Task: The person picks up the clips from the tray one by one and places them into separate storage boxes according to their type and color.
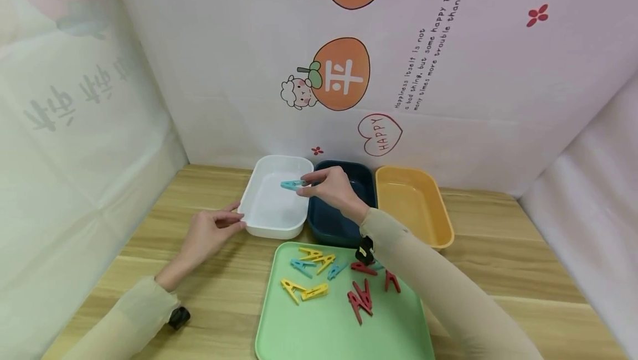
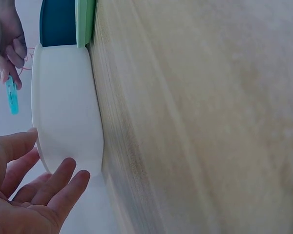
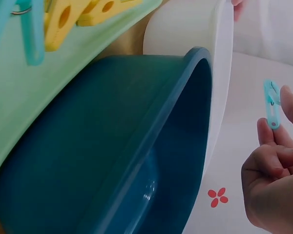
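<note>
My right hand [image 1: 335,189] pinches a light blue clothespin [image 1: 293,184] between thumb and fingers, above the white bin [image 1: 269,229]. The right wrist view shows this clothespin [image 3: 272,105] end-on between the fingertips. At the bin's left side is my left hand [image 1: 211,229], thumb right at the rim and the other fingers spread loosely along the outer wall [image 2: 68,107]. Under my right forearm, a green tray [image 1: 344,332] carries yellow clothespins [image 1: 315,292], light blue clothespins [image 1: 336,270] and red clothespins [image 1: 360,300]. The sleeve partly covers some of them.
A dark blue bin [image 1: 324,221] stands against the white bin's right side, partly behind my right hand. Right of it is a yellow bin [image 1: 411,205]. The bins line up on the wooden table [image 1: 214,304] before a printed backdrop [image 1: 239,72], with the tray in front.
</note>
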`<state>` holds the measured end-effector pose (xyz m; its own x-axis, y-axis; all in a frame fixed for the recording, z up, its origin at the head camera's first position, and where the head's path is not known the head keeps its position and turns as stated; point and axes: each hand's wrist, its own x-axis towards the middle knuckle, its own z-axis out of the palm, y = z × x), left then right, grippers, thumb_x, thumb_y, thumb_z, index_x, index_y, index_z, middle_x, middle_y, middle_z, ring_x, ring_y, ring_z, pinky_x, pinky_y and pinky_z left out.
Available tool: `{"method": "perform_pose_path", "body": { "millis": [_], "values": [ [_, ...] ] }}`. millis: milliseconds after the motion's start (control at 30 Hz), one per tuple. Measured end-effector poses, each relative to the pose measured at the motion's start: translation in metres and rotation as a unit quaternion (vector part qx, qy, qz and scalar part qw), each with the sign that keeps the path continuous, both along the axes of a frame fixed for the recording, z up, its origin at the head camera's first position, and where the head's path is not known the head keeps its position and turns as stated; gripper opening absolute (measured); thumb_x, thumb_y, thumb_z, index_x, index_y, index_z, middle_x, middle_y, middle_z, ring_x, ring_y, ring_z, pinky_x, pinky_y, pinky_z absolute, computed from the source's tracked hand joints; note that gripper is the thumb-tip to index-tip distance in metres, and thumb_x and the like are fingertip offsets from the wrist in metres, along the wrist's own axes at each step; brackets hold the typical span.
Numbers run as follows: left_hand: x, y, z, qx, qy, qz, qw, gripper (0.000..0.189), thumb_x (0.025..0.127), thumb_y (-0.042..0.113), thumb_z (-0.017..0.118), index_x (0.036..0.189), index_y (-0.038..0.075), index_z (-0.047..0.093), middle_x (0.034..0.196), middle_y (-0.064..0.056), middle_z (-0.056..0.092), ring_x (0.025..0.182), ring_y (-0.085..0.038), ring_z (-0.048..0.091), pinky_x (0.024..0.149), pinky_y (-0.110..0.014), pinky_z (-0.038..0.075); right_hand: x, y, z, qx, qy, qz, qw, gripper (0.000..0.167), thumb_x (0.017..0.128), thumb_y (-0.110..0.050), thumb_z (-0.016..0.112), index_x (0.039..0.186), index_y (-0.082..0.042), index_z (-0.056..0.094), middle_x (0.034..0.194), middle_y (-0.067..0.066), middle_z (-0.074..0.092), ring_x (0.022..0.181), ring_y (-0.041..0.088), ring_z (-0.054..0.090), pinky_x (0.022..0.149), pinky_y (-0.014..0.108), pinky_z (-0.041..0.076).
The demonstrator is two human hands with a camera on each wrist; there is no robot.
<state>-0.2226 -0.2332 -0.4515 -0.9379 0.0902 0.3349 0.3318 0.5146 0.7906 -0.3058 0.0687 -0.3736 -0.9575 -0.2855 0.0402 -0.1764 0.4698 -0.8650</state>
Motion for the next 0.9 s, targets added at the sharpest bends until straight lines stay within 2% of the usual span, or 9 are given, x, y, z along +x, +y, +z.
{"method": "perform_pose_path", "body": {
  "millis": [167, 300, 600, 900],
  "values": [
    [-0.002, 0.0, 0.001, -0.002, 0.002, -0.004, 1.0, 0.015, 0.09, 0.003, 0.084, 0.104, -0.003, 0.081, 0.133, -0.02, 0.068, 0.108, -0.034, 0.074, 0.077, -0.021, 0.058, -0.004, -0.011, 0.001, 0.001, -0.008, 0.006, 0.9999, 0.032, 0.087, -0.018, 0.09, 0.117, -0.008, 0.082, 0.107, 0.003, 0.075, 0.107, 0.024, 0.06, 0.092, 0.042, 0.052],
    [-0.002, 0.0, 0.001, 0.002, -0.004, -0.004, 1.0, 0.015, 0.09, 0.002, 0.084, 0.104, -0.003, 0.081, 0.133, -0.021, 0.068, 0.108, -0.035, 0.074, 0.077, -0.02, 0.058, -0.008, -0.021, 0.0, 0.007, -0.013, 0.01, 0.9998, 0.033, 0.087, -0.02, 0.09, 0.117, -0.008, 0.082, 0.107, 0.003, 0.077, 0.111, 0.023, 0.062, 0.096, 0.043, 0.053],
    [0.0, 0.001, 0.004, -0.002, -0.01, 0.001, 0.9999, 0.015, 0.091, 0.004, 0.084, 0.105, -0.002, 0.082, 0.133, -0.018, 0.068, 0.115, -0.034, 0.071, 0.077, -0.019, 0.058, -0.021, -0.037, -0.012, 0.029, -0.028, -0.024, 0.9989, 0.031, 0.086, -0.022, 0.091, 0.113, -0.01, 0.083, 0.104, 0.001, 0.076, 0.104, 0.022, 0.064, 0.095, 0.041, 0.055],
    [-0.001, 0.0, 0.003, 0.001, -0.003, -0.003, 1.0, 0.017, 0.09, 0.003, 0.085, 0.104, -0.004, 0.081, 0.133, -0.021, 0.068, 0.107, -0.035, 0.074, 0.077, -0.02, 0.058, -0.028, -0.047, -0.013, 0.057, -0.027, -0.027, 0.9976, 0.032, 0.086, -0.025, 0.091, 0.113, -0.011, 0.083, 0.106, 0.001, 0.077, 0.101, 0.023, 0.065, 0.092, 0.04, 0.056]
  ]
}}
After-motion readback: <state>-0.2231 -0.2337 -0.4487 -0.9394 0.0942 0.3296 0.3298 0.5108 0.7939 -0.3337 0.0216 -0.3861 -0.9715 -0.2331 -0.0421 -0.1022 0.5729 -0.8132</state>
